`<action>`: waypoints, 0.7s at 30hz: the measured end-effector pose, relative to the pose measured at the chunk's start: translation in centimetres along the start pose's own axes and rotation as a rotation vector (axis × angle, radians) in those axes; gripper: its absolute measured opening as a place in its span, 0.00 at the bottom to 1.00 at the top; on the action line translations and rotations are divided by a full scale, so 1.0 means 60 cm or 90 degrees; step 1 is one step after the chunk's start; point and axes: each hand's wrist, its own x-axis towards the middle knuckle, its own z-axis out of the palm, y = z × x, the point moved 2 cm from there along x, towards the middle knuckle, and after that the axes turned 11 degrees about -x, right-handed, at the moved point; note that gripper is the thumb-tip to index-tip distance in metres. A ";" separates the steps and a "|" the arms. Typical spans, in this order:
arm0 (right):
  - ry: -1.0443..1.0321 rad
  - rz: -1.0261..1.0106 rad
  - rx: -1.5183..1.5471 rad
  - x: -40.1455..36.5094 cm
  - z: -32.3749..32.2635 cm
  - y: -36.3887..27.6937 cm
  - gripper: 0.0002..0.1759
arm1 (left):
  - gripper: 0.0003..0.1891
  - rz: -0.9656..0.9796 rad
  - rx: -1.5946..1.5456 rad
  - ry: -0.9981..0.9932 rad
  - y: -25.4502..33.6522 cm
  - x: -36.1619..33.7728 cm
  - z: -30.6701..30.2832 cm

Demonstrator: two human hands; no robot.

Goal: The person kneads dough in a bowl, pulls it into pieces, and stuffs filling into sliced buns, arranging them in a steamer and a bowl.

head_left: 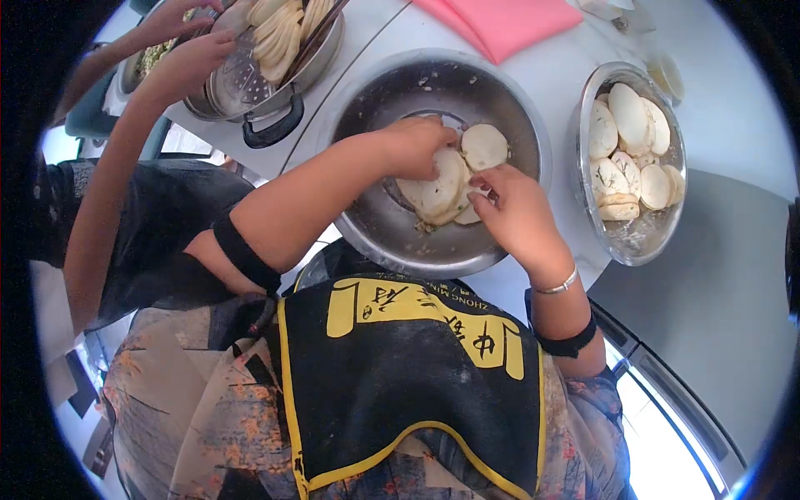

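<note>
A wide steel bowl (367, 225) stands before me with several pale, flat round buns (440, 193) stacked in it. My left hand (417, 148) reaches in from the left, its fingers curled over the upper edge of the stack. From the right comes my right hand (515, 212), thumb and fingers closing on the stack's right edge. Another flat round bun (485, 147) lies apart, above the right hand, near the bowl's far side. Greenish specks show along the lower edge of the stack; the fingers partly hide the pieces they touch.
To the right, an oval metal tray (593, 218) holds several similar pale buns. A pink cloth (500, 23) lies at the back. At the upper left, another person's hands (196, 58) are over a steamer pot (279, 104) with folded pale pieces and chopsticks.
</note>
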 end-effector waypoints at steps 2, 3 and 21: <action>0.001 -0.008 0.020 -0.012 0.000 0.000 0.10 | 0.30 -0.047 -0.009 -0.032 -0.006 -0.009 0.001; 0.021 -0.003 0.044 -0.014 0.002 0.003 0.10 | 0.30 -0.038 0.013 -0.013 -0.007 -0.014 0.000; 0.113 0.026 0.091 -0.043 0.022 0.001 0.10 | 0.13 0.266 0.032 0.161 -0.009 -0.062 0.028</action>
